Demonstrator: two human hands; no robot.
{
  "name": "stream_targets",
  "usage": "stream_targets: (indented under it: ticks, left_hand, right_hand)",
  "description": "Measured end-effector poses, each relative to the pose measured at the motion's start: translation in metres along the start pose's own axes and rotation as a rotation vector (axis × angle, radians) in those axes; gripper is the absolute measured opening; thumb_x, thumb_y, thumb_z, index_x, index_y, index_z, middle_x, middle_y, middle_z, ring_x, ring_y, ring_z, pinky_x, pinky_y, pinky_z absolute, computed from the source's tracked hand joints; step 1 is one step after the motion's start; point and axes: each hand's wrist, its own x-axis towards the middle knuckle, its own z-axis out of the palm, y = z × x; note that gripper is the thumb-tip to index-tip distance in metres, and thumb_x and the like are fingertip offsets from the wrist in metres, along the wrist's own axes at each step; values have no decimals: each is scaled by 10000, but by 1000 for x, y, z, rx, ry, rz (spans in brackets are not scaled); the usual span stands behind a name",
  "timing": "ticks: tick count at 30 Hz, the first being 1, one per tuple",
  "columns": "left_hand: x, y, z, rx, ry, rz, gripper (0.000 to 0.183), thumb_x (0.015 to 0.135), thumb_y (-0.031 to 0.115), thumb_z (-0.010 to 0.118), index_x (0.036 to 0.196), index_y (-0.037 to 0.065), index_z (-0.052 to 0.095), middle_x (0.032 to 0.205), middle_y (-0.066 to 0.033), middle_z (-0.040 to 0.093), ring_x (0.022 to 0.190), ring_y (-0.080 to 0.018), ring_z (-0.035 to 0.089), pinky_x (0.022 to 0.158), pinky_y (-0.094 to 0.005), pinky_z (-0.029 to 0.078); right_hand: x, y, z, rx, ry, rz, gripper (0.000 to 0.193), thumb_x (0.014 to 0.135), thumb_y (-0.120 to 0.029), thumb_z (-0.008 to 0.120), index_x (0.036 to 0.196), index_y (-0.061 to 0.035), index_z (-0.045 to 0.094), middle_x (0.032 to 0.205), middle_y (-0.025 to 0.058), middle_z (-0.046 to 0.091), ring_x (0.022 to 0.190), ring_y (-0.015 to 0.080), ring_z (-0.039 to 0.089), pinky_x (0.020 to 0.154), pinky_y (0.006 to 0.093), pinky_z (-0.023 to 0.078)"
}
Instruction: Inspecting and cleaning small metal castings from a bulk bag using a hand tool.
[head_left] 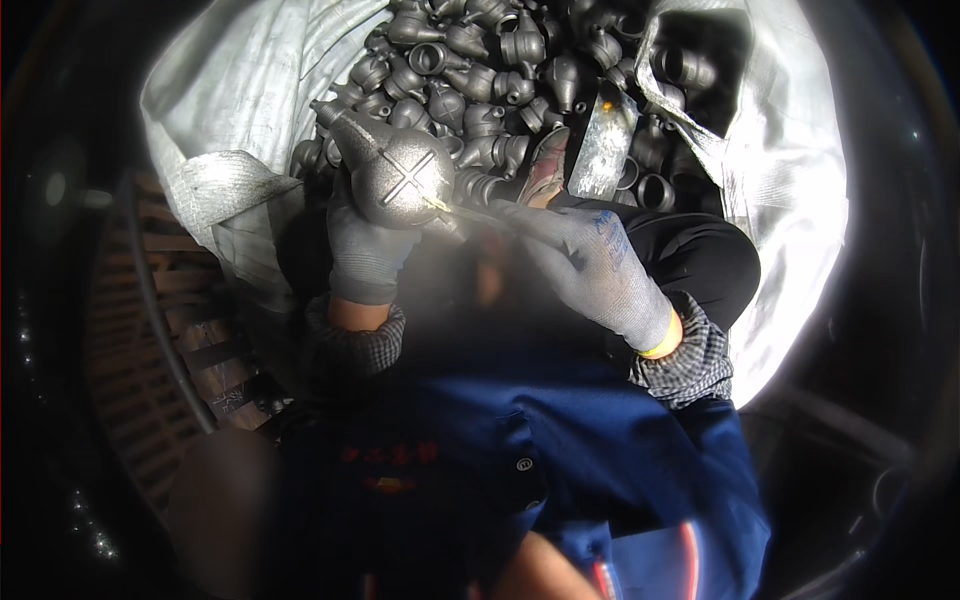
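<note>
My left hand [370, 245], in a grey glove, is closed under a rounded grey metal casting [407, 188]. A raised cross marks the casting's bulging face, and its narrow neck points to the upper left. My gloved right hand [600, 262] is closed round a thin rod-like tool [490, 216]. The tool's bright tip meets the casting's lower right edge; whether it is a file or a scraper I cannot tell. The fingers of my left hand are mostly hidden behind the casting.
Several similar castings [485, 85] fill a large white woven sack [790, 170] ahead of me. A flat metal strip [603, 145] leans among them beside a reddish shoe [546, 168]. Brown slatted wood [215, 365] lies at the left.
</note>
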Motion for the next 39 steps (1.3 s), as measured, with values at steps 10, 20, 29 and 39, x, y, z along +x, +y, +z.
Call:
stream_targets:
  ticks: [10,20,29,39]
  left_hand:
    - [1,-1,-4,-83,-152,-78,540,884,444,520,1276,77,461,1263,-84,519,1177,-221,472,1038,-389,336]
    - [4,-5,-4,277,-24,89,530,910,455,440,1295,90,442,1267,-84,511,1196,-248,458,1041,-427,328]
    - [7,-12,-1,-93,-282,-76,624,944,449,299,1415,41,269,1393,-123,383,1297,-246,344,1103,-451,211]
    - [5,-12,-6,-118,-162,-97,524,942,424,321,1324,76,409,1304,-130,476,1208,-292,444,1040,-478,315]
  right_hand:
    - [-1,4,2,-61,16,-33,280,844,-93,569,1119,-91,620,856,150,655,790,311,642,673,367,517]
    - [-2,0,-7,-21,-110,7,280,852,-84,561,1125,-68,618,946,145,665,862,284,655,742,333,524]
    - [-7,5,-4,253,-94,147,294,863,-51,520,1143,-13,601,1060,156,652,979,206,644,831,278,493]
    - [-9,16,3,243,-90,69,297,864,-58,518,1147,-24,603,1025,143,667,916,179,657,801,268,498]
